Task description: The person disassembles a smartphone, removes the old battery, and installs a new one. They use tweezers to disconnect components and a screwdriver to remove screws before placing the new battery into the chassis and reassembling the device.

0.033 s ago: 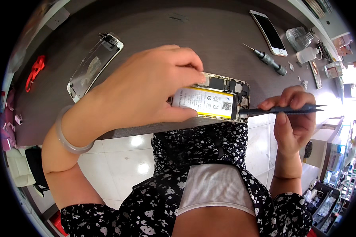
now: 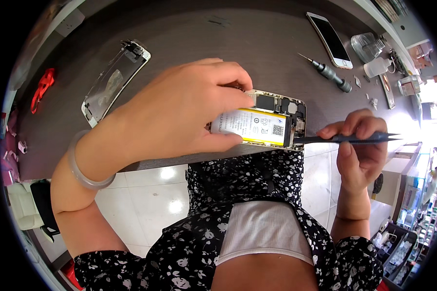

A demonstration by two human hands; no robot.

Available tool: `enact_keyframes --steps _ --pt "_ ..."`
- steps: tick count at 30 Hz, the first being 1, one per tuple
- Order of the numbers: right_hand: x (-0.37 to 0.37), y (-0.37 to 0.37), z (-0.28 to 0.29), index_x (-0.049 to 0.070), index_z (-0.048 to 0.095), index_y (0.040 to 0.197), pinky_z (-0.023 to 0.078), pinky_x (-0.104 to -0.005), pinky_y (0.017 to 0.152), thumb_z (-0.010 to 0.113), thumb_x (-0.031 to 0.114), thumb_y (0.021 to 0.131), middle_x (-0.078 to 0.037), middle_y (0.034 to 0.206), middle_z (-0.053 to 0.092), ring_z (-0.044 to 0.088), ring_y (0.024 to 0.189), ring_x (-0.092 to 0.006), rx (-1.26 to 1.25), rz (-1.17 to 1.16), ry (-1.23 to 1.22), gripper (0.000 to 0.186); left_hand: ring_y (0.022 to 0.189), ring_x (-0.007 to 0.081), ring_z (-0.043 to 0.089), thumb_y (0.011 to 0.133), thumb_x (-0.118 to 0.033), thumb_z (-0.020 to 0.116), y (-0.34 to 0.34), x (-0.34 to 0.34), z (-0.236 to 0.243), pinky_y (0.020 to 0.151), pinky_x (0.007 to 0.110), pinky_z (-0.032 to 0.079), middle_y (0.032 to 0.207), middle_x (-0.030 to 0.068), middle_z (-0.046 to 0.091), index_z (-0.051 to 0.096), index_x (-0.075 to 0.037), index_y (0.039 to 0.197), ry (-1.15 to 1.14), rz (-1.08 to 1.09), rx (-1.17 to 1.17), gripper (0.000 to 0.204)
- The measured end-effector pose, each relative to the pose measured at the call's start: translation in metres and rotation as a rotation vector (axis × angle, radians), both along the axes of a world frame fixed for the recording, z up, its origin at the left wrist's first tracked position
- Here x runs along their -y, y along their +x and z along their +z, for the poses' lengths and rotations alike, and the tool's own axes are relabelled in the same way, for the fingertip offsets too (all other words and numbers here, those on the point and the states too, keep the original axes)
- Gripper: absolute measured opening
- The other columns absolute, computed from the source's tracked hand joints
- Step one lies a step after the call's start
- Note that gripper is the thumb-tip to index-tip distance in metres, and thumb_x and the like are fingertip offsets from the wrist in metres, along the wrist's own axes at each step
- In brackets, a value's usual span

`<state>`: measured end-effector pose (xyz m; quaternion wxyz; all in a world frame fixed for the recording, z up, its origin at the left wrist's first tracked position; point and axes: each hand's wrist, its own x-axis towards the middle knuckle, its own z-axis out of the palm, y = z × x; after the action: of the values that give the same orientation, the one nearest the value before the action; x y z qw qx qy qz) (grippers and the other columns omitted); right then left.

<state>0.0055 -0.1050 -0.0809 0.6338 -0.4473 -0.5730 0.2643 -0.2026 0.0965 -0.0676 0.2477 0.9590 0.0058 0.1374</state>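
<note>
My left hand [image 2: 189,106] is closed round the left end of an opened phone [image 2: 266,101] at the table's near edge, thumb below and fingers above, partly hiding it. The phone shows a white battery [image 2: 257,127] with yellow edging and dark internal parts. My right hand [image 2: 361,155] pinches black tweezers [image 2: 332,139] crosswise: the points face right and the other end touches the phone's right end, beside the battery.
A detached screen assembly [image 2: 115,82] lies left, with a red tool [image 2: 42,89] farther left. On the right are a phone [image 2: 329,40], a screwdriver [image 2: 331,75], glass jar [image 2: 366,46], squeeze bottle [image 2: 376,67] and small parts. The table edge [image 2: 155,162] runs below my hands.
My right hand and the tweezers' pointed end have shifted very slightly downward. My left fingertips have shifted a little to the right on the phone.
</note>
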Motion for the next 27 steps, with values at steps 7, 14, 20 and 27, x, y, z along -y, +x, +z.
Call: enact_keyframes --steps 7,14,20,27 --pt "0.013 -0.008 -0.005 -0.001 0.04 0.104 0.053 -0.0442 0.088 0.054 -0.014 0.081 -0.017 0.1 0.048 0.064 0.095 -0.0316 0.039 -0.069 -0.026 0.03 0.089 0.0246 0.06 0.06 -0.018 0.082 0.002 0.005 -0.003 0.075 0.034 0.051 0.107 0.0073 0.062 0.067 -0.004 0.1 0.041 0.014 0.039 0.045" --pt "0.013 -0.005 -0.001 0.001 0.042 0.101 0.055 -0.042 0.085 0.056 -0.014 0.081 -0.017 0.097 0.05 0.065 0.093 -0.0309 0.141 0.014 -0.041 0.028 0.086 0.024 0.061 0.058 -0.018 0.083 0.001 0.006 -0.002 0.073 0.033 0.051 0.105 0.0071 0.063 0.067 -0.003 0.096 0.081 0.025 0.06 0.044" --pt "0.012 -0.009 0.003 0.002 0.041 0.102 0.055 -0.0423 0.083 0.058 -0.012 0.081 -0.018 0.097 0.051 0.065 0.09 -0.0328 0.071 -0.051 -0.029 0.03 0.087 0.0246 0.062 0.058 -0.018 0.083 0.001 0.005 -0.004 0.073 0.034 0.052 0.105 0.0078 0.064 0.068 -0.002 0.095 0.114 0.019 0.065 0.043" --pt "-0.004 -0.023 0.001 0.001 0.04 0.104 0.056 -0.0399 0.082 0.062 -0.009 0.082 -0.02 0.098 0.054 0.066 0.093 -0.0331 0.067 0.025 -0.039 0.033 0.089 0.0261 0.062 0.051 -0.021 0.085 0.0 -0.006 -0.002 0.073 0.034 0.052 0.108 0.0081 0.063 0.067 -0.004 0.099 0.081 -0.059 0.039 0.055"
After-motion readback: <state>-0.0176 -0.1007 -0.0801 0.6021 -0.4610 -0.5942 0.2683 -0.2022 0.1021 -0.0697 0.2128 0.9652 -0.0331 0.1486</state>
